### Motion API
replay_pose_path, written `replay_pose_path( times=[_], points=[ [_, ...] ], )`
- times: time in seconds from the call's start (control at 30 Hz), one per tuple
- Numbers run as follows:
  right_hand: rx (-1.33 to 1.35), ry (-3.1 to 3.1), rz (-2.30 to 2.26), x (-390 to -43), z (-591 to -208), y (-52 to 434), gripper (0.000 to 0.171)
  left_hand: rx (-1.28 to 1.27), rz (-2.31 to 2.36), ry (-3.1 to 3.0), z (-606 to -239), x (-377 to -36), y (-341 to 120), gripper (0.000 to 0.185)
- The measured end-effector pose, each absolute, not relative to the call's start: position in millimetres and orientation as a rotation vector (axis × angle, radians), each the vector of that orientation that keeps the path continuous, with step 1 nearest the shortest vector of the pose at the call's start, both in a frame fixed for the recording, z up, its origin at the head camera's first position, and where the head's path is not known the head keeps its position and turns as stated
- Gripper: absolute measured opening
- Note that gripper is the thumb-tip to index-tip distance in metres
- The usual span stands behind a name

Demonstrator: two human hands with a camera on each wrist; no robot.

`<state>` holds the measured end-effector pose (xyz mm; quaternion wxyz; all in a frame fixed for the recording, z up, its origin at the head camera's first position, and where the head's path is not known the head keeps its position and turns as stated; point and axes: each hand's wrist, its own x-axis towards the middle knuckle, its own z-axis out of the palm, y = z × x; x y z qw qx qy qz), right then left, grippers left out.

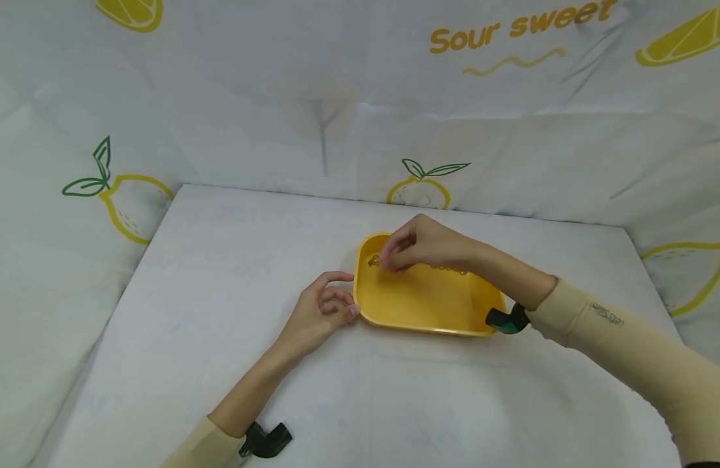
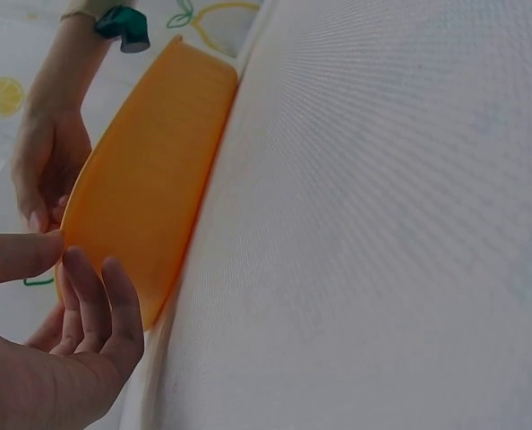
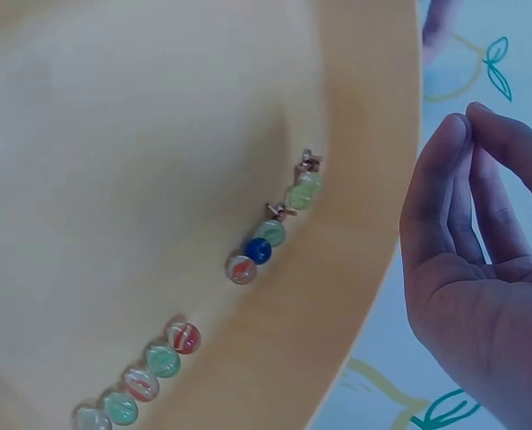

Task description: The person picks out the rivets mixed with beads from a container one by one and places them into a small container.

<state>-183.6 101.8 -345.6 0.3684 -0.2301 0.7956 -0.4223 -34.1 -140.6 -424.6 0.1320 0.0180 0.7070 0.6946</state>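
The yellow tray (image 1: 424,305) sits on the tabletop (image 1: 219,325), steadied by the left hand (image 1: 319,315) – thumb on its rim. Marbles (image 3: 257,246) lie inside; the right hand (image 1: 421,247) is pinched empty above them – a knock could scatter them.

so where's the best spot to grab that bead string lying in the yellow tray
Probably the free end with the small metal clasp, pinched from above. The bead string lies along the tray's curved wall, so a sideways approach looks blocked; the clasp end sticks out from the round glass beads, which seem likely to roll or slip. The right hand is nearest; the left hand touches the tray's rim.
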Motion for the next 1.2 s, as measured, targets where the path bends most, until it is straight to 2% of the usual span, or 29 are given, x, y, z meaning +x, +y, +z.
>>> replay_pose_path(
  times=[0.27, 0.6, 0.97, 1.2],
  points=[
    [-0.576, 2.111, -1.071, -181, -333, 111, 0.015, 0.052, 2.006, 2.066, -425, -34, -140, 0.055],
    [-0.567, 2.154, -1.081, -175, -323, 122, 0.021, 0.052, 2.002, 2.074, -425, -34, -139, 0.055],
    [-0.584, 2.209, -1.113, -168, -314, 142, 0.017, 0.037, 2.009, 2.064, -426, -34, -138, 0.055],
    [-0.507, 2.216, -1.183, -164, -300, 162, 0.024, 0.045, 2.013, 2.064, -426, -34, -139, 0.056]
  ],
)
